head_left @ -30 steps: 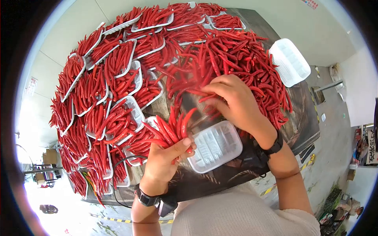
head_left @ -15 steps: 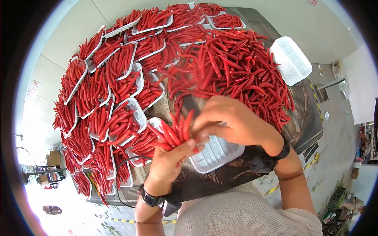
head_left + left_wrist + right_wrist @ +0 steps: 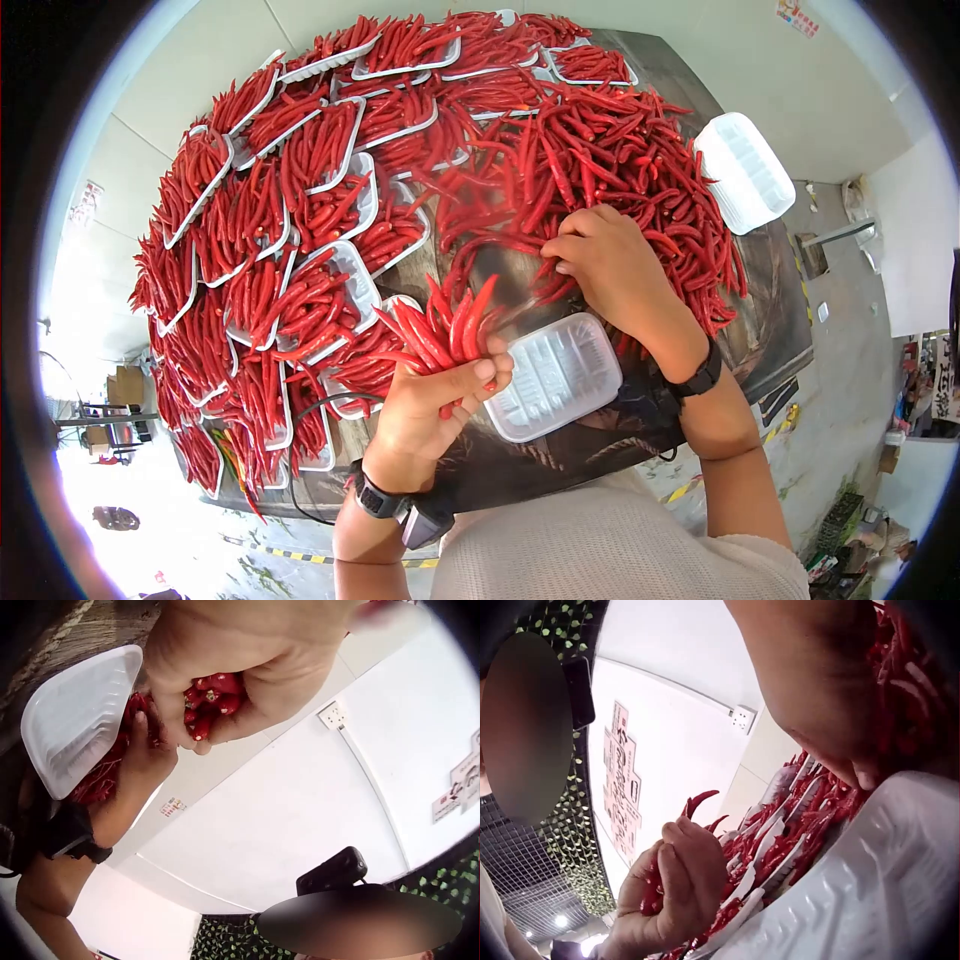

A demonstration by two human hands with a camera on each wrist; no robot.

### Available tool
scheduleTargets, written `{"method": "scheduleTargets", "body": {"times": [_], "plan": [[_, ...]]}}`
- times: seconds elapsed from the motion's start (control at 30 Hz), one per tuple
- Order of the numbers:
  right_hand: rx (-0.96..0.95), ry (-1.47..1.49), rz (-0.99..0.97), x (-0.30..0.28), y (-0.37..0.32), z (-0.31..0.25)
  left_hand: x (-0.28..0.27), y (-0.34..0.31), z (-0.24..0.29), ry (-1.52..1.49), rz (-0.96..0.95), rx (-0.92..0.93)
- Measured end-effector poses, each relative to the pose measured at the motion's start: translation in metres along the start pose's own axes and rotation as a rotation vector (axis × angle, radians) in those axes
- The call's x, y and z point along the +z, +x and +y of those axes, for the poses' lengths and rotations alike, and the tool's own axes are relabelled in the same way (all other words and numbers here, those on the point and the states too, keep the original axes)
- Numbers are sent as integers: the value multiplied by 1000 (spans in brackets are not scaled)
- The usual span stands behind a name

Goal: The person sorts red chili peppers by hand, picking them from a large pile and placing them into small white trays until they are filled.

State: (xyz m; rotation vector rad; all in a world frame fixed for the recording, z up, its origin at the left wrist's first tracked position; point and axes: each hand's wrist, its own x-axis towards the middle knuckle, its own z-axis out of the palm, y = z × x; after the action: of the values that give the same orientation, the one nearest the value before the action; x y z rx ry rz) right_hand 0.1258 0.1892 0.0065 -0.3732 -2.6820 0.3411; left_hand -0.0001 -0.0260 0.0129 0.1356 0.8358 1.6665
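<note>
My left hand holds a bunch of red chilies, tips fanned upward; in the left wrist view the stem ends show inside the curled fingers. Just right of that hand lies a white plastic tray with nothing in it. My right hand is at the near edge of the loose chili pile, its fingertips bent at a chili. In the right wrist view its fingertips are mostly hidden behind the hand, so the grasp is partly unclear.
Many filled chili trays cover the left and back of the table. A stack of white trays stands at the right edge. A thin black cable runs near the front left.
My right hand went from the pile to beside the left hand's bunch, then back to the pile. The left hand has kept its grip and barely moved.
</note>
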Motion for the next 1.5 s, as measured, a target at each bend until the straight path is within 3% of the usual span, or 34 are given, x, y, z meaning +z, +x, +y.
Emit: {"method": "scheduleTargets", "body": {"times": [0.13, 0.2, 0.23, 0.3, 0.4, 0.53, 0.63, 0.73, 0.77, 0.83, 0.93, 1.07, 1.13, 1.17, 1.23, 1.33, 1.4, 1.47, 1.5], "plan": [[-26, -57, -40, -6, 4, -3, 0, 1, 2, -15, -23, 60], [-17, 226, 158, -5, 5, -4, 3, 1, 4, -106, 93, 48], [-25, 225, 152, -11, 6, -11, 6, 1, 5, -50, 108, 85], [373, 1025, 56, -26, 5, -31, 13, 2, 4, -29, 123, 137], [314, 1243, -66, -16, -1, -45, 14, 3, -1, 35, 124, 155], [97, 710, -25, -6, -4, -64, 8, 4, -10, 216, 127, 90], [-63, 600, 29, -11, 2, -50, 12, 2, -3, 259, 121, 55], [78, 282, 34, -20, 3, -20, 12, 0, -3, 238, 83, 68], [77, 278, 33, -20, 1, -14, 5, 2, -2, 207, 67, 47], [-1, -78, -64, -18, -3, -7, 3, 3, 1, 150, 95, 5], [-7, -135, -43, -11, -3, -9, 5, 0, 2, 60, 111, 23], [0, -125, -93, -11, -2, -6, 10, -3, 3, 29, 116, 70], [17, 224, 5, -17, 1, -11, 8, -2, 3, 47, 158, 80], [14, 225, 3, -22, 2, -14, 7, -2, 4, 64, 201, 87], [-193, 559, -172, -33, 2, -20, 7, -1, 3, 126, 197, 84], [-249, 765, -231, -36, 3, -33, 9, -1, 1, 174, 190, 60], [-162, 796, -197, -33, 2, -42, 17, -2, -5, 321, 47, 29], [106, 975, -207, -33, 1, -49, 16, -3, -3, 356, 72, -66], [99, 858, -168, -38, 3, -48, 14, -2, -2, 304, 49, -63]]}}
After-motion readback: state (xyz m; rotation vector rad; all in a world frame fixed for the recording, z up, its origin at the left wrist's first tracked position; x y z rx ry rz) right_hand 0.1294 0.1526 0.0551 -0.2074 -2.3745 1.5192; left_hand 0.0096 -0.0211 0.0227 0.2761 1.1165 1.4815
